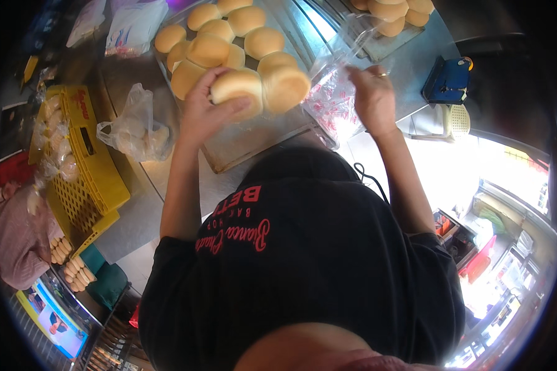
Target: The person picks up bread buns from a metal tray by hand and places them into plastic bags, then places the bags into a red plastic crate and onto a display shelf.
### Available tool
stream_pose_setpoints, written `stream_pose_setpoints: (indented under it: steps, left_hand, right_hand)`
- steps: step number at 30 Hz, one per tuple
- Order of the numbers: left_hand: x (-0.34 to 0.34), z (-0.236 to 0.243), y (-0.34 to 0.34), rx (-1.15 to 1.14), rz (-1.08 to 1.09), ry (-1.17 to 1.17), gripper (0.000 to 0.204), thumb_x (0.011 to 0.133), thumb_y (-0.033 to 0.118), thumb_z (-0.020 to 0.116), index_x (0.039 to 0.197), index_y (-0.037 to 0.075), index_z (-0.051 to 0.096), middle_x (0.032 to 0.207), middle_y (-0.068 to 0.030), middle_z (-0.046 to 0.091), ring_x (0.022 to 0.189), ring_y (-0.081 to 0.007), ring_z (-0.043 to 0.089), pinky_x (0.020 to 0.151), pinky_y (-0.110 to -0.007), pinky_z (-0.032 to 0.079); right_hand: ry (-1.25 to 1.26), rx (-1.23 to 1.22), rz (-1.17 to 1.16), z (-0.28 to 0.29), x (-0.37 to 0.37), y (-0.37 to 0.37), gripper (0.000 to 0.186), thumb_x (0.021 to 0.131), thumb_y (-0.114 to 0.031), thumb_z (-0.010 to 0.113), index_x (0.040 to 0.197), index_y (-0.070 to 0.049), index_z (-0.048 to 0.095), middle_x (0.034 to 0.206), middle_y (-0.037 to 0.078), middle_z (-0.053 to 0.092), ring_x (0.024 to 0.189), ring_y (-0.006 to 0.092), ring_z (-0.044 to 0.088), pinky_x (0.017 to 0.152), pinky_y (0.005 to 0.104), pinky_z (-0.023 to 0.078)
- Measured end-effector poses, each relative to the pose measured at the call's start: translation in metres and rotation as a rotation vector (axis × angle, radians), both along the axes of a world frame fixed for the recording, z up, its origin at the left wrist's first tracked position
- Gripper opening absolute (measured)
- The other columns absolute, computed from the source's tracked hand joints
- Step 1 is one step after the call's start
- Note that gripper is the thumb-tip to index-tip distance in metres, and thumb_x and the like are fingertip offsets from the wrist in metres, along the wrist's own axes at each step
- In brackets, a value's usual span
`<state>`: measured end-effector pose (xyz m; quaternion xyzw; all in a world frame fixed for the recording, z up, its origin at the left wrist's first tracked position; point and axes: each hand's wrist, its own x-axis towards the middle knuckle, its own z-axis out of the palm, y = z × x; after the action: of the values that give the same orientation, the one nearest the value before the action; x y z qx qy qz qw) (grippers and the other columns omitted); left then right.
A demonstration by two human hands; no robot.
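My left hand (pixel 211 108) grips a round, golden-topped bun (pixel 235 86) with pale sides, at the near end of a metal tray (pixel 229 148) of several similar buns (pixel 207 48). Another bun (pixel 286 86) touches it on the right. My right hand (pixel 372 99), fingers curled, is closed on a clear plastic bag (pixel 334 68) beside the tray. Red-printed plastic packaging (pixel 328 111) lies under that bag, partly hidden.
A metal worktable (pixel 136 210) carries a knotted bag of bread (pixel 136 130), white packs (pixel 133 31), a yellow crate (pixel 90 179) with bagged bread, a second bun tray (pixel 396 40) and a blue device (pixel 447 80). A plastic stool (pixel 458 120) stands beyond the right edge.
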<state>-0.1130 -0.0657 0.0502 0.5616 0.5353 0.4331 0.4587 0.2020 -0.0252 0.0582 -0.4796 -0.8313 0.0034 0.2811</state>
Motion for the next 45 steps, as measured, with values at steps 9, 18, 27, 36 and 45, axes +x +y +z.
stream_pose_setpoints:
  steps: [9,18,27,36,45]
  left_hand:
    - [0.080,0.062,0.018,0.604,0.032,0.627,0.047,0.068,0.016,0.078,0.110,0.010,0.059,0.101,-0.0120,0.060,0.095,-0.0339,0.058,0.080,-0.040,0.049]
    - [0.110,-0.008,0.002,0.320,-0.073,0.794,0.046,0.074,0.026,0.073,0.112,0.006,0.056,0.102,-0.0192,0.058,0.094,-0.0384,0.058,0.078,-0.044,0.049]
    - [0.111,-0.049,0.015,-0.481,0.030,-0.837,0.036,0.083,0.021,0.068,0.108,-0.003,0.055,0.099,-0.0130,0.062,0.085,-0.0203,0.063,0.070,-0.033,0.052]
    - [0.129,-0.020,0.012,0.471,0.108,0.361,0.050,0.070,0.010,0.074,0.117,0.000,0.057,0.100,-0.0187,0.062,0.077,-0.0328,0.061,0.066,-0.035,0.051]
    - [0.135,-0.039,0.024,-0.026,0.110,-0.492,0.033,0.077,0.013,0.076,0.103,-0.001,0.060,0.091,-0.0043,0.065,0.080,-0.0114,0.062,0.069,-0.029,0.052]
  right_hand:
    - [-0.291,-0.031,0.277,0.011,-0.016,-0.023,0.023,0.071,-0.008,0.057,0.092,-0.008,0.065,0.093,0.006,0.065,0.092,0.0248,0.055,0.079,0.0360,0.045]
    - [0.222,-0.505,-0.269,-0.025,-0.005,-0.063,0.009,0.076,-0.011,0.061,0.081,-0.008,0.068,0.111,0.016,0.063,0.090,0.0329,0.064,0.073,0.0387,0.052]
    - [0.056,-0.101,-0.001,-0.030,-0.040,-0.038,0.045,0.073,-0.001,0.059,0.117,-0.006,0.058,0.118,0.016,0.060,0.083,0.0330,0.066,0.069,0.0389,0.055]
    - [0.002,-0.180,0.213,0.021,-0.043,-0.021,0.055,0.073,0.008,0.051,0.126,-0.006,0.052,0.123,0.016,0.057,0.095,0.0380,0.062,0.078,0.0435,0.054]
    - [-0.049,-0.213,0.238,0.008,-0.048,-0.034,0.050,0.072,0.001,0.060,0.122,-0.003,0.055,0.107,0.022,0.062,0.087,0.0370,0.064,0.077,0.0424,0.054]
